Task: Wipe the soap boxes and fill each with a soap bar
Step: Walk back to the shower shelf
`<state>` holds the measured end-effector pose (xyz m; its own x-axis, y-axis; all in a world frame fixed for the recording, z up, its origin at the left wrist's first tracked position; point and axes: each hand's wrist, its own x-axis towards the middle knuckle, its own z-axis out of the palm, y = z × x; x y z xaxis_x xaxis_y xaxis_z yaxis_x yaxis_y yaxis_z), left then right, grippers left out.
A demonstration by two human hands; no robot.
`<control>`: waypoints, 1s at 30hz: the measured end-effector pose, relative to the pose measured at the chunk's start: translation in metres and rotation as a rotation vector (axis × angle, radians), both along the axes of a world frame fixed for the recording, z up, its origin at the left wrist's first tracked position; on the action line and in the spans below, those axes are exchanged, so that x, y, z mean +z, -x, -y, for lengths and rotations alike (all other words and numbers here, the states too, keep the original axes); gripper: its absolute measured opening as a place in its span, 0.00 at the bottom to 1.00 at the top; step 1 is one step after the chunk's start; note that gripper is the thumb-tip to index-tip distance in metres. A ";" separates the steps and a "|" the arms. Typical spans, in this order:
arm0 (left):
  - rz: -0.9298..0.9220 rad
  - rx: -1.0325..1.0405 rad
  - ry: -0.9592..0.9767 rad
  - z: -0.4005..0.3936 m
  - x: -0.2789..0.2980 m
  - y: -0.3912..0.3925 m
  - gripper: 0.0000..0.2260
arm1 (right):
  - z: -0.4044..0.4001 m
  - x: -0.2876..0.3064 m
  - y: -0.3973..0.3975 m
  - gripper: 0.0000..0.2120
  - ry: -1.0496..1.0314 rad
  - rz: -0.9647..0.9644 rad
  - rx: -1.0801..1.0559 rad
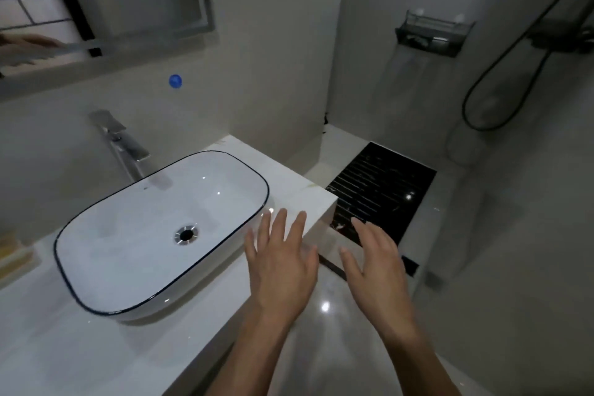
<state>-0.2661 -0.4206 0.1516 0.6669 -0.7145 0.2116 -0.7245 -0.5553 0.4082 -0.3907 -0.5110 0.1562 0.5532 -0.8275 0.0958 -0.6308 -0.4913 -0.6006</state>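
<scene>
**Both hands free, soap things at the far left edge of the counter**

At the far left edge of the counter [205, 315], cut by the frame, sits a blurred yellowish stack [13, 254] that may be soap bars or a soap box; I cannot tell which. It lies well apart from both hands, so nothing of the task is in reach.

The white basin [106, 260] with its dark rim takes up the middle of the counter, the tap [119, 141] behind it against the wall.

The left hand [283, 264] hovers over the counter's right end, just beside the basin, fingers straight and spread, holding nothing. The right hand [376, 264] hangs past the counter's right edge, above the floor, likewise spread and bare.

Further right, a dark wall rack [434, 37] hangs in the shower area. Its contents are too blurred to name, though they could be soap boxes. With the hands raised toward that side, my guess is the person is between steps, turning to fetch something.
</scene>
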 end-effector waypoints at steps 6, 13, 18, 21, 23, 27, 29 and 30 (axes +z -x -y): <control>-0.002 -0.153 -0.045 0.074 -0.002 0.038 0.26 | 0.058 -0.003 0.052 0.28 -0.058 -0.015 -0.161; -0.024 -0.355 -0.090 0.168 -0.005 0.042 0.26 | 0.127 -0.007 0.069 0.27 -0.052 -0.013 -0.303; -0.068 -0.470 -0.106 0.253 -0.010 0.022 0.27 | 0.192 -0.009 0.058 0.27 -0.020 -0.068 -0.407; -0.014 -0.481 -0.073 0.304 -0.010 0.004 0.26 | 0.238 -0.006 0.042 0.28 -0.025 -0.098 -0.440; -0.017 -0.499 -0.053 0.337 -0.009 -0.010 0.26 | 0.269 -0.003 0.027 0.27 -0.017 -0.118 -0.449; -0.023 -0.526 -0.063 0.403 -0.008 -0.047 0.26 | 0.326 0.003 -0.008 0.27 -0.029 -0.089 -0.458; -0.027 -0.528 -0.062 0.430 -0.008 -0.062 0.26 | 0.351 0.004 -0.022 0.27 -0.028 -0.089 -0.456; -0.030 -0.526 -0.064 0.443 -0.008 -0.069 0.26 | 0.364 0.003 -0.028 0.27 -0.030 -0.095 -0.459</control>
